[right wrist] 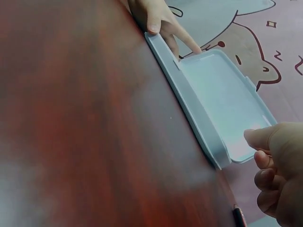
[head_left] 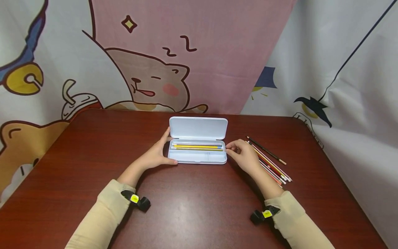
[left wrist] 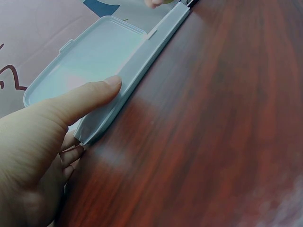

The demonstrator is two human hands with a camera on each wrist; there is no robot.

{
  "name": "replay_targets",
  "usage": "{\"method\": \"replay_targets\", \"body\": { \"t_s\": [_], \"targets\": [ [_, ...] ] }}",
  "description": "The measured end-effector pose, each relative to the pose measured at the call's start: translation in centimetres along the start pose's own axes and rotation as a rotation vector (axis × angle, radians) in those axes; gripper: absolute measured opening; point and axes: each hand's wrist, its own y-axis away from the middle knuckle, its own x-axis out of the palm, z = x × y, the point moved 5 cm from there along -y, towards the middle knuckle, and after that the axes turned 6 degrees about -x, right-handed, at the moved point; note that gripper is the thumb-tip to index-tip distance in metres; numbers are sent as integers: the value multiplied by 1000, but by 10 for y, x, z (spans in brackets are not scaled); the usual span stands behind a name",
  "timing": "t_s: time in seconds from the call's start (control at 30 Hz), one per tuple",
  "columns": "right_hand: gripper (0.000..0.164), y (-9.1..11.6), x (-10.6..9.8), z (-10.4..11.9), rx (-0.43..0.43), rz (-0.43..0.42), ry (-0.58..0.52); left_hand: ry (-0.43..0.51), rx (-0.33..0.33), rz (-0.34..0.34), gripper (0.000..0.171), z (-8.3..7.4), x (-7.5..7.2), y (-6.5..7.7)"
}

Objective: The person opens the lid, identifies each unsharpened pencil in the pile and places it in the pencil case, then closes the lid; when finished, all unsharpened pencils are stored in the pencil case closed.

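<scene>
A pale blue-white pencil case (head_left: pixel 191 157) lies on the table with its lid (head_left: pixel 199 127) raised at the back. Inside it, several pencils (head_left: pixel 197 146), one bright yellow, lie lengthwise in the rear part. My left hand (head_left: pixel 154 154) grips the case's left end, its thumb (left wrist: pixel 102 91) on the front edge and the other fingers round the side and back. At the right end is my right hand (head_left: pixel 244 157); its thumb and index finger are bent close to the case rim. No pencil shows between these fingertips in the right wrist view (right wrist: pixel 284 170).
Right of the case, partly under the right forearm, lies a loose bunch of pencils (head_left: pixel 276 169). A dark pencil (head_left: pixel 267 150) lies at an angle behind them. A cartoon-printed cloth (head_left: pixel 217 69) hangs behind the brown table (head_left: pixel 186 207).
</scene>
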Motion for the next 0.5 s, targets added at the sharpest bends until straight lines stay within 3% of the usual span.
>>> {"method": "replay_targets", "body": {
  "t_s": [0.5],
  "targets": [
    [16,43,-42,-1,-88,-118,37,-4,16,-6,133,-3,-1,1]
  ]
}}
